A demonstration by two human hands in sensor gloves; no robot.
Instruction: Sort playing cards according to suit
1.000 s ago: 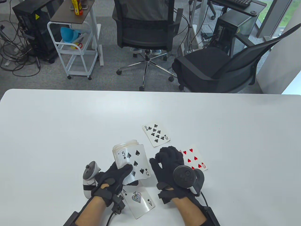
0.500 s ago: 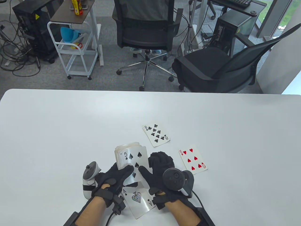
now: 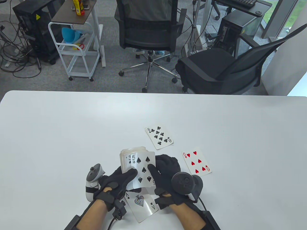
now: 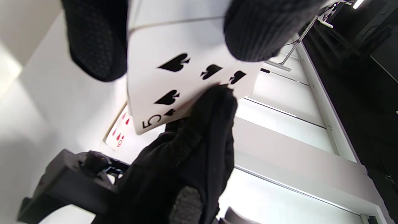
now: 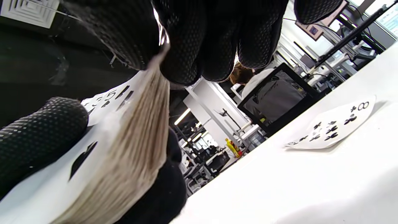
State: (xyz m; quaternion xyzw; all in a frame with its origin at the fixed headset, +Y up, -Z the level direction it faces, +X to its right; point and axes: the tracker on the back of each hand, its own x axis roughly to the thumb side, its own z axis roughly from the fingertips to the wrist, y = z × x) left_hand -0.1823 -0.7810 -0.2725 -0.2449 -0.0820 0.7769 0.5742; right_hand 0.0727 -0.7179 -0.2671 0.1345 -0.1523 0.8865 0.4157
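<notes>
Our right hand (image 3: 168, 171) pinches the five of spades (image 3: 144, 169), thumb on its face, fingers behind its right edge. Our left hand (image 3: 120, 181) grips the deck (image 3: 127, 158) under that card, above the bench (image 3: 72, 134). An ace of spades (image 3: 144, 203) lies below our hands; the six of hearts (image 3: 197, 162) and eight of clubs (image 3: 159, 137) lie face up beyond.

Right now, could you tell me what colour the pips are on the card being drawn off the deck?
Black: the five of spades, clearest in the table view.
</notes>
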